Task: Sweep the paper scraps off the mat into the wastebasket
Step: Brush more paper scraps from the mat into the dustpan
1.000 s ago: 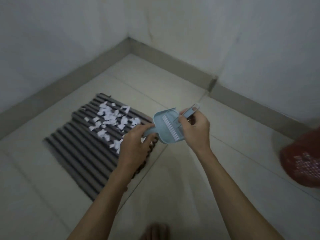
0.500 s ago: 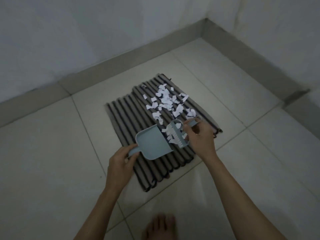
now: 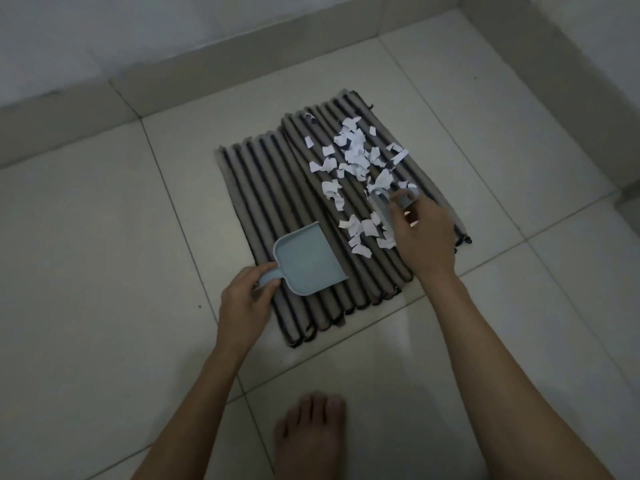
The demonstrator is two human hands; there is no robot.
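White torn paper scraps (image 3: 356, 168) lie on the ribbed grey mat (image 3: 263, 181) beyond the right hand (image 3: 424, 233) gripping a small pale-blue brush (image 3: 384, 211); short strokes are best drawn toward the pale-blue plastic dustpan (image 3: 304, 261), held flat by its handle in the left hand (image 3: 244, 299); wastebasket unseen.
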